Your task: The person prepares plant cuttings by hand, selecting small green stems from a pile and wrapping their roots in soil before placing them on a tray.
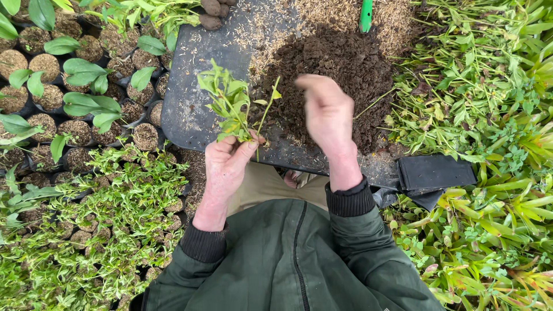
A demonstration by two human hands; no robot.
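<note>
the left hand [226,164] was closed round the base of a small bunch of green cuttings [230,103], thumb and fingers pinched together on the stems so that the leafy tops stood up and fanned out above the fist. the bunch hung over the near left part of a dark tray [187,98], just left of the soil heap. one thin stem [268,106] with a few small leaves leaned out to the right of the bunch, towards the other hand.

the right hand [327,115] was raised over the mound of dark soil [340,69] that lay on the tray, its back turned to the camera. it was blurred, so i could not tell whether its fingers were apart or closed, nor whether it held anything; it looked empty, perhaps. it was near the cuttings but not touching them.

pale husk-like mulch [322,14] was scattered along the far side of the soil, and a green handle [366,14] stuck up at the tray's far edge. to the left, rows of small round pots [43,66] held broad-leaved seedlings, and nearer the person stood pots [115,201] thick with fine leafy sprigs. to the right lay a dense heap of cut green stems [489,86]. the person wore a dark green jacket [288,259] with ribbed cuffs.
</note>
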